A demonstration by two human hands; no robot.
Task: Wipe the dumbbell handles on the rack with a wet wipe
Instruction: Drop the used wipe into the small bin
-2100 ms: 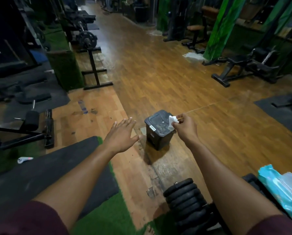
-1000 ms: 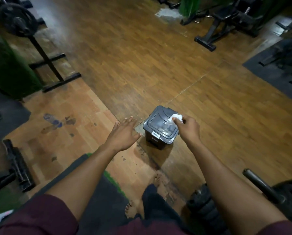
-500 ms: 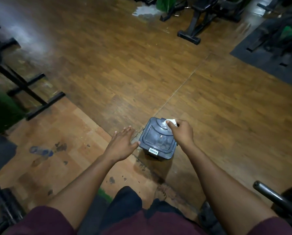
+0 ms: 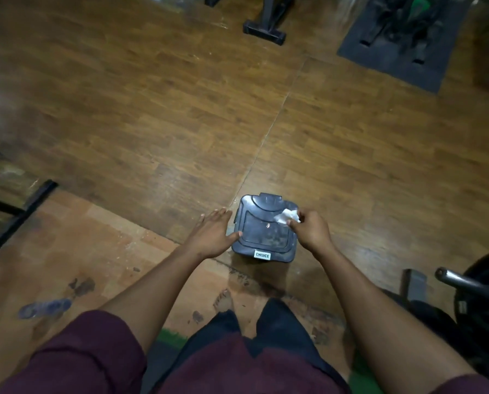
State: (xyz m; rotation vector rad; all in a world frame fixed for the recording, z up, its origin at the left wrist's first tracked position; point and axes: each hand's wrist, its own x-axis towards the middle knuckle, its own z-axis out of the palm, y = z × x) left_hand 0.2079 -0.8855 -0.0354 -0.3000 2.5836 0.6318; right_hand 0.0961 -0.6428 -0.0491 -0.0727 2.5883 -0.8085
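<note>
Wet wipe (image 4: 287, 216), crumpled and white, pinched between thumb and fingertips of the right hand (image 4: 310, 230), held just above the right rear part of the bin lid. Remaining fingers curled under; nothing else in that grip. Left hand (image 4: 213, 234) flat, fingers straight and relaxed, holding nothing, thumb tip touching or nearly touching the left edge of the small dark lidded bin (image 4: 264, 228). Bin standing on the wooden floor (image 4: 152, 109), lid closed, white "CHOICE" label on the near edge.

No dumbbell rack in view; only a dark weight plate with a metal bar (image 4: 465, 282) at the right edge, well apart from both hands. No handle being wiped here.

Judged step: disposal of the used wipe, likely the tail end of the task or a change of wipe between handles. Cannot tell how many handles are done.

Next move calls for opening the lid: either a lift with the free left hand at the lid edge, or a press on a pedal if there is one, none visible. Then a release of the wipe over the opening, with the right hand kept clear of the lid. Risk: wipe dropped onto the closed lid or floor if the pinch loosens too early.
</note>
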